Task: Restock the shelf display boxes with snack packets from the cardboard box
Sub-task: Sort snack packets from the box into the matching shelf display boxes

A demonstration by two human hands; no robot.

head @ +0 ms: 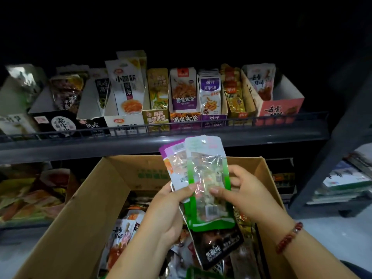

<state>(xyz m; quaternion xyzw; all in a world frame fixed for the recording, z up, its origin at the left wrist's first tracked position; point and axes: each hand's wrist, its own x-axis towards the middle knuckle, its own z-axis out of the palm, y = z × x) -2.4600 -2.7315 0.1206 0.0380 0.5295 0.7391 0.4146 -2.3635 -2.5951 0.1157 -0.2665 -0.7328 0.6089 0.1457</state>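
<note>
Holding up a small fan of packets, I am looking down at my two hands over the cardboard box [84, 200]. My left hand [171, 206] is gripping the bunch from the left, with its thumb pressed on the front. My right hand [241, 190] is pinching the green packet [207, 178] at its right side, thumb on the front and fingers curled behind. The green packet is sitting at the front of the bunch, see-through in the middle, with pale bits showing inside. A purple packet [168, 150] is peeking out behind it on the left. A black packet [217, 246] is hanging low behind the green one; I cannot tell if a hand is holding it or if it is lying in the box. A red bead bracelet [288, 237] is sitting on my right wrist.

The box is open under my hands, and more snack packets are lying jumbled inside it. Just above my hands, the grey shelf [141, 146] is carrying a row of display boxes [181, 117] side by side, each with packets standing upright. The pink display box [281, 109] at the right end is holding one packet at its back. More packets are lying in the dim space under the shelf, on the left.
</note>
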